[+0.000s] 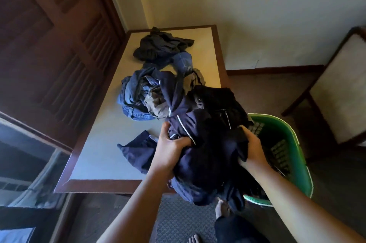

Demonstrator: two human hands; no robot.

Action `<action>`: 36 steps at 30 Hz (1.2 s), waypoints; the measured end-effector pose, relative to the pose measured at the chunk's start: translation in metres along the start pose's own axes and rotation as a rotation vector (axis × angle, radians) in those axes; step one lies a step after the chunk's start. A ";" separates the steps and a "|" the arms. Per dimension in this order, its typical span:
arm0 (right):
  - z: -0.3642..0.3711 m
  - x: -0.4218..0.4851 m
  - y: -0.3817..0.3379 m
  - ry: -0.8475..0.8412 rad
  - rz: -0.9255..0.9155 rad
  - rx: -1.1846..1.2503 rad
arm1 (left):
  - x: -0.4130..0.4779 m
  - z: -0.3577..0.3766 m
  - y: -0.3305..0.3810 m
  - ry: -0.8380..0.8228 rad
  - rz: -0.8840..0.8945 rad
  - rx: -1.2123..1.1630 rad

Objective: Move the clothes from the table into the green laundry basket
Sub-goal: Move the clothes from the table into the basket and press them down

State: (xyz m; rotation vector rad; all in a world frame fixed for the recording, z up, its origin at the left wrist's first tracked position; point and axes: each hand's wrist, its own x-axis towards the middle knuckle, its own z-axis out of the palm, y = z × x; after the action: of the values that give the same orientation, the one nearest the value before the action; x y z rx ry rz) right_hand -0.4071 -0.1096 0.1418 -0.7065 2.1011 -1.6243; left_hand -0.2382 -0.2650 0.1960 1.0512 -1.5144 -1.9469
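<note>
I see both hands closed on one big bundle of dark navy clothes [210, 143]; left hand [170, 147] has fingers clenched into the fabric on the bundle's left side, right hand [250, 147] grips the right side, fingers partly buried in cloth; bundle is held up off the table [103, 143], straddling the table's near right corner and the rim of the green laundry basket [293, 155]; white piping shows on the navy fabric near the left hand; the bundle's lower folds hang down past the table edge, just in front of the basket's near rim; basket stands on the carpet just right of the table, its slotted wall visible, its inside mostly hidden behind the bundle so I can't tell what's in it; more clothes are on the table: blue denim [134, 98] mid-table with an olive piece [156, 102] touching it, a dark grey heap [160, 46] at the far end, a navy piece [136, 151] lying flat near the left hand and running under the bundle; wooden-framed chair [336, 92] stands well right of the basket; bare feet show at the bottom on the carpet.
</note>
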 end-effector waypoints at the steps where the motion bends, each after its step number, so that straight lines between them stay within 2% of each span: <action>1: -0.008 -0.011 -0.004 -0.002 0.002 -0.080 | -0.009 0.002 -0.001 -0.035 -0.057 -0.022; 5: -0.055 -0.060 0.008 -0.004 -0.010 -0.139 | -0.040 0.016 -0.011 -0.253 -0.270 -0.013; 6: -0.066 -0.068 0.009 0.005 0.015 -0.057 | -0.048 0.024 -0.016 -0.293 -0.319 0.006; 9: -0.093 -0.082 0.028 0.121 0.173 -0.258 | -0.064 0.045 -0.027 -0.330 -0.461 0.015; 11: -0.110 -0.082 0.039 0.249 0.191 -0.408 | -0.068 0.060 -0.035 -0.303 -0.503 0.062; 14: -0.133 -0.079 0.048 0.310 0.221 -0.472 | -0.063 0.085 -0.051 -0.253 -0.517 0.099; 21: -0.203 -0.066 0.076 0.340 0.259 -0.490 | -0.051 0.140 -0.079 0.031 -0.462 0.142; 24: -0.229 -0.057 0.088 0.364 0.301 -0.481 | -0.053 0.155 -0.088 0.048 -0.482 0.165; 29: -0.243 -0.037 0.101 0.279 0.368 -0.469 | -0.059 0.173 -0.100 0.047 -0.412 0.175; 36: -0.228 0.001 0.108 0.112 0.271 -0.389 | -0.069 0.175 -0.102 0.086 -0.400 0.203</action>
State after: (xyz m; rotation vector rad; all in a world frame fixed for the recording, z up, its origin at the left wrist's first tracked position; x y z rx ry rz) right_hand -0.5571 0.0871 0.0944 -0.4237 2.5013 -1.1489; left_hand -0.3249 -0.0792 0.1373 1.6097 -1.5711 -1.9965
